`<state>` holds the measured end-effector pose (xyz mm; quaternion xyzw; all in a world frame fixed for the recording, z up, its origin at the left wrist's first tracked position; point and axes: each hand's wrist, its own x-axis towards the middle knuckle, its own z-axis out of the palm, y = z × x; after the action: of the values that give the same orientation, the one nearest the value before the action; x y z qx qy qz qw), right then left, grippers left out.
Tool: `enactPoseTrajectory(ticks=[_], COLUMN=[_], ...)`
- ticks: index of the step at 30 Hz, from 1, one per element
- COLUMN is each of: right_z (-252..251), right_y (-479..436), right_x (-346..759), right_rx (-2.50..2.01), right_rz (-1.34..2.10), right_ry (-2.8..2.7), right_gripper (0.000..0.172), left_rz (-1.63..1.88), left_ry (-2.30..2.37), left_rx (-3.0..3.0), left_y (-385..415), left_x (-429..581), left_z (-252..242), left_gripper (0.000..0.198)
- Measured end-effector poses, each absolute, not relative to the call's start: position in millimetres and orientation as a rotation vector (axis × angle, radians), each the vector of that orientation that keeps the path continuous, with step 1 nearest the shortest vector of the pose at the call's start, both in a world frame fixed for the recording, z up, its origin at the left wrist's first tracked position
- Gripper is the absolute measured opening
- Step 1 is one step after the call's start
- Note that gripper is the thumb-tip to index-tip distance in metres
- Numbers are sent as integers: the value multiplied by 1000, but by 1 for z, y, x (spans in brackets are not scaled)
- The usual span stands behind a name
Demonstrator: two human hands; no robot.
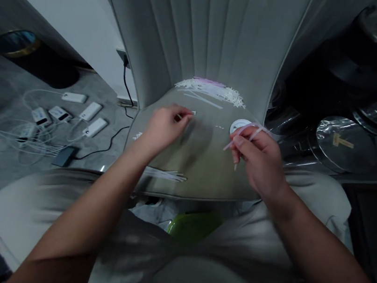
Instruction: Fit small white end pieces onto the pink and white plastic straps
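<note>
Thin pale pink plastic strips (244, 132) loop through the fingers of the right hand (252, 160), which is closed around them just beside a small white reel (239, 125). The left hand (165, 128) pinches a tiny white piece (193, 112) above a grey upholstered chair seat (199, 162). A heap of white plastic bits (210, 90) lies along the seat's back edge, and a bundle of white strips (165, 174) lies near its front edge.

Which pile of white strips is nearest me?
The small bundle at the near edge of the grey cushion, below your left hand; the larger pile sits at the far edge, with pink strips on top.
</note>
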<state>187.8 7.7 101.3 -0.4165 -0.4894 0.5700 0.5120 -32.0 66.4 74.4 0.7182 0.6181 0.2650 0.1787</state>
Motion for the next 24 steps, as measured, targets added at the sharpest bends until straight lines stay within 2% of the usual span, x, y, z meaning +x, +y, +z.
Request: enactPoseTrajectory(ticks=[6, 12, 20, 24], right_z=[101, 106, 113, 113], right_y=[18, 23, 26, 28], right_x=[190, 193, 194, 195], right_rx=[-988, -998, -984, -953], right_rz=[1406, 1407, 1383, 1386], right_ry=[-1091, -1058, -1048, -1041], right_gripper=[4, 6, 5, 7], left_rz=[316, 102, 27, 366], left_ry=[1654, 1424, 1421, 1482], left_rx=[2281, 2471, 2505, 2327], left_y=[154, 177, 176, 167], left_x=[-57, -53, -50, -45], left_z=[47, 35, 38, 51], left_gripper=[25, 26, 21, 26])
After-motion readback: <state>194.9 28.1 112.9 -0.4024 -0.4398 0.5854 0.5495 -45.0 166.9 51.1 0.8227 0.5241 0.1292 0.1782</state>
